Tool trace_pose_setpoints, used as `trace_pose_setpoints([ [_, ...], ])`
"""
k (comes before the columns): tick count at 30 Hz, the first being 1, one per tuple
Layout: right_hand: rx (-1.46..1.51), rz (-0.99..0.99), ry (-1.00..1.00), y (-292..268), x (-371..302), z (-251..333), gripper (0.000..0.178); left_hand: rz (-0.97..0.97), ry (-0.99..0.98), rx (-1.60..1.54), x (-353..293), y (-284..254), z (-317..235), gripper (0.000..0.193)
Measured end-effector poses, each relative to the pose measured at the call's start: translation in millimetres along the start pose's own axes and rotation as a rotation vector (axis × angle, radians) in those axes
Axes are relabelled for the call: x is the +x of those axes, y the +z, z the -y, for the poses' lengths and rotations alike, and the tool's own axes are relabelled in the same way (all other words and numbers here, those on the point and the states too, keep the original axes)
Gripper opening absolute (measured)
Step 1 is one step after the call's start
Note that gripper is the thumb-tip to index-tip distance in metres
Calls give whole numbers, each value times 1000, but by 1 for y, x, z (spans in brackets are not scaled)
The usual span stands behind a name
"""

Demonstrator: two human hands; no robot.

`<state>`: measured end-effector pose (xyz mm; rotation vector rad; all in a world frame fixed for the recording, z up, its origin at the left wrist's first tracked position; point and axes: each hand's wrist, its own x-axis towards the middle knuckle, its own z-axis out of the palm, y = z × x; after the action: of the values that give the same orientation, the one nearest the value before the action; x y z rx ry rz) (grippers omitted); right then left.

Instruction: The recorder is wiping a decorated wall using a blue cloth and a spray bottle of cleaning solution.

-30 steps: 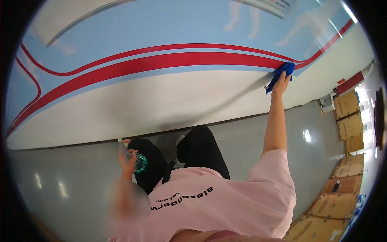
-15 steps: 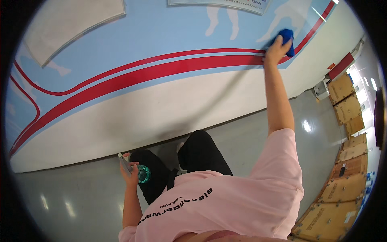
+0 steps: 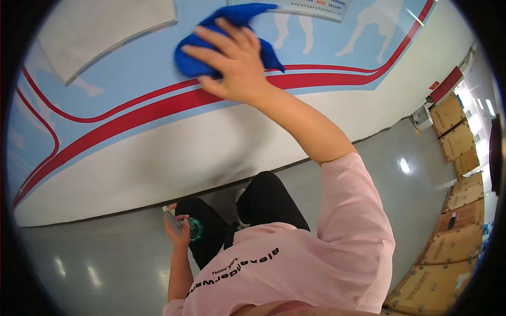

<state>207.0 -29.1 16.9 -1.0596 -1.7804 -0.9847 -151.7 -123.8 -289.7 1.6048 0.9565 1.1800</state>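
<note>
My right hand [image 3: 237, 66] holds a blue cloth [image 3: 192, 63] flat against the printed wall panel [image 3: 132, 73], its fingers spread over the fabric. The cloth's loose corners stick out past the hand, to the upper right and beside the wrist. Low at the left, by my thigh, my left hand [image 3: 179, 230] is closed around a spray bottle with a grey head [image 3: 172, 220] and a clear green body [image 3: 195, 229]. Part of the bottle's neck is hidden behind the fingers.
Two framed boards, one pale [image 3: 105, 37] and one printed [image 3: 316, 8], hang on the panel. Below the panel is a white wall [image 3: 116, 168] meeting a grey floor [image 3: 121, 253]. Wooden crates [image 3: 448, 242] line the right side, with a white box [image 3: 421, 117] by the wall.
My right hand has swept the blue cloth left along the panel from its right end, and the bunched cloth is now spread out. My left hand still holds the spray bottle low.
</note>
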Motion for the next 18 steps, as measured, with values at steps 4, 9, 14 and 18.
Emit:
trace_pose_setpoints([
  [4, 42, 96, -121, -1, 21, 10, 51, -10, -10, -7, -2, 0, 1, 54],
  [9, -25, 140, -262, -16, 7, -16, 56, -24, -26, -14, -6, -3, 7, 54],
  [14, -203, 45, -144, -49, -41, -69, 58, -34, -2, 34, -9, -8, 9, 53],
  [18, -300, -47, 4, -85, -84, -125, 56, 32, -111, 1, -7, -12, 8, 49],
])
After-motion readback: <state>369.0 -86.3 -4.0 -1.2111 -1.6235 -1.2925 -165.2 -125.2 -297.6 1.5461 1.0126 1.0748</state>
